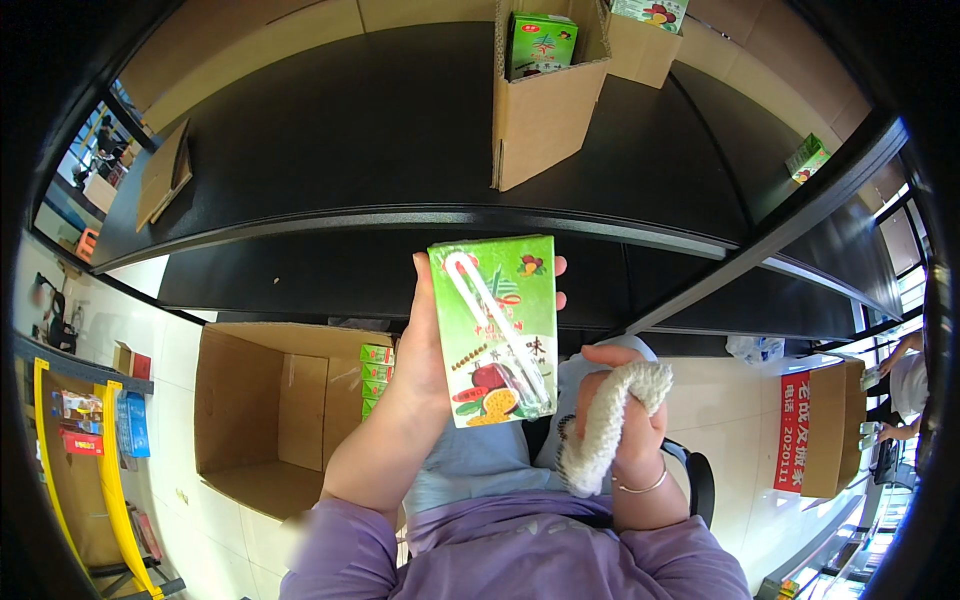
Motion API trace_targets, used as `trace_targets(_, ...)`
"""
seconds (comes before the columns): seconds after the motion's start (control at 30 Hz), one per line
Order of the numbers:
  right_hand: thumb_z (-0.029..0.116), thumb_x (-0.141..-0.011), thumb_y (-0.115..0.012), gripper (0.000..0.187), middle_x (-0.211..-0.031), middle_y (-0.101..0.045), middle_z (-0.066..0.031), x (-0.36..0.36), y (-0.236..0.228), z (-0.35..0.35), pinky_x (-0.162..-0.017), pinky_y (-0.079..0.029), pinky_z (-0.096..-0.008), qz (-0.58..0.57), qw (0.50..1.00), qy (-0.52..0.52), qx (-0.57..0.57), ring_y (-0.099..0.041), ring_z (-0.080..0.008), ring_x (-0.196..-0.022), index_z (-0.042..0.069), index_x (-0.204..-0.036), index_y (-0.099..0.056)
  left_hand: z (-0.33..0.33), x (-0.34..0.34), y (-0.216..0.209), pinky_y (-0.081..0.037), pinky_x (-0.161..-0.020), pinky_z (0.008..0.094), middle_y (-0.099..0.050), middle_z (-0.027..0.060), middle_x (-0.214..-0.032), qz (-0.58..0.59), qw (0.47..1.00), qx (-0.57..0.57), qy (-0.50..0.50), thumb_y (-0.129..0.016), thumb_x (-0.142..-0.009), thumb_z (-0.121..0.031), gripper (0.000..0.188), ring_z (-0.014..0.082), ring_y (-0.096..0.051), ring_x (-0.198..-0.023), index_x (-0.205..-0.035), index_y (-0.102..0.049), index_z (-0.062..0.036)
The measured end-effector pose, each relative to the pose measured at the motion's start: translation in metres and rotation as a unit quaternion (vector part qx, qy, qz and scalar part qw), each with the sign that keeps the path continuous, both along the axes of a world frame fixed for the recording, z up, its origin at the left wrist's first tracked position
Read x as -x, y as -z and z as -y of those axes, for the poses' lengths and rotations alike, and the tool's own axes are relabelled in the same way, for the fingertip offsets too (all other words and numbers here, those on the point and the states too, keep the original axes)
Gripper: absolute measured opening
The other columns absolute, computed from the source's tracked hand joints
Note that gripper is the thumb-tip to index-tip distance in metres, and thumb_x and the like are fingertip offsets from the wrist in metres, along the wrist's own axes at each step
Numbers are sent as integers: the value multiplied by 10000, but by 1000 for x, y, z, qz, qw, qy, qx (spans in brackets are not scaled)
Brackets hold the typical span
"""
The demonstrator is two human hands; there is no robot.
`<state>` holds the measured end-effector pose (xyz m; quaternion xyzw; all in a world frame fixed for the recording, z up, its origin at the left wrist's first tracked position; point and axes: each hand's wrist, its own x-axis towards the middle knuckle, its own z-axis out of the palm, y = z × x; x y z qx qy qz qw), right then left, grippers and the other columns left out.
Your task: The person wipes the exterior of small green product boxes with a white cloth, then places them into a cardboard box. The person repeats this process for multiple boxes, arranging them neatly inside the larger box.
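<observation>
Green juice carton: raised in front of the person's lap, its printed face and bent white straw (494, 315) turned up toward the camera.
Left hand: clamped around the green juice carton (470, 330), thumb on one side and fingertips past the other (left hand (424, 365)).
Right hand (640, 440): closed on a bunched white fuzzy cloth (598, 450), just beside the carton.
Cardboard boxes: a big open one (260, 390) below the shelf, with similar cartons (376, 375) stacked at its edge; a tall one (545, 130) on the black shelf (370, 130), a carton (542, 45) inside.
Wiping: seemingly unfinished (whether this face has been wiped, I cannot tell); setting the carton down remains.
</observation>
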<state>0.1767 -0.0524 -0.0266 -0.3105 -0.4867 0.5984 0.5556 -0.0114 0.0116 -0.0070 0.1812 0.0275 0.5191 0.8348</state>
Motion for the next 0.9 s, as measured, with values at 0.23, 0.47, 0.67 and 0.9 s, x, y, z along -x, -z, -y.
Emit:
trace_targets(0.23, 245, -730, -638, 527, -1024, -550, -139, 0, -21, -15, -751, -424, -266, 108, 989, 30, -95, -537, -157, -880, -72, -1120, -480, 8, 2, 10, -436, -892, 395, -457, 232, -1228, -230, 970, -58, -59, -455, -616, -794, 1078, 308, -539, -1032, -1295, -319, 33)
trace_targets(0.47, 192, -685, -690, 488, -1076, -537, -181, 4, -36, -28, -785, -433, -321, 174, 964, 51, -196, -543, -241, -936, -53, -1074, -526, 6, -5, 3, -388, -931, 368, -435, 145, -1190, -272, 939, -203, -60, -533, -579, -758, 1066, 243, -456, -1110, -1276, -326, 22)
trace_targets(0.67, 155, -669, -703, 517, -1056, -544, -164, 5, -44, -25, -780, -441, -308, 179, 970, -22, -161, -559, -238, -935, -57, -1100, -515, 1, 2, 9, -360, -839, 299, -433, 97, -1051, -291, 866, -392, -109, -543, -639, -705, 925, 190, -445, -969, -1195, -500, 33)
trace_targets(0.9, 111, -673, -675, 470, -1079, -538, -169, 4, -43, -24, -789, -442, -312, 182, 968, -8, -173, -558, -244, -956, -58, -1086, -528, 6, 2, 5, -360, -769, 277, -425, 79, -1013, -378, 821, -405, -136, -558, -575, -715, 978, 169, -437, -916, -1202, -494, 33)
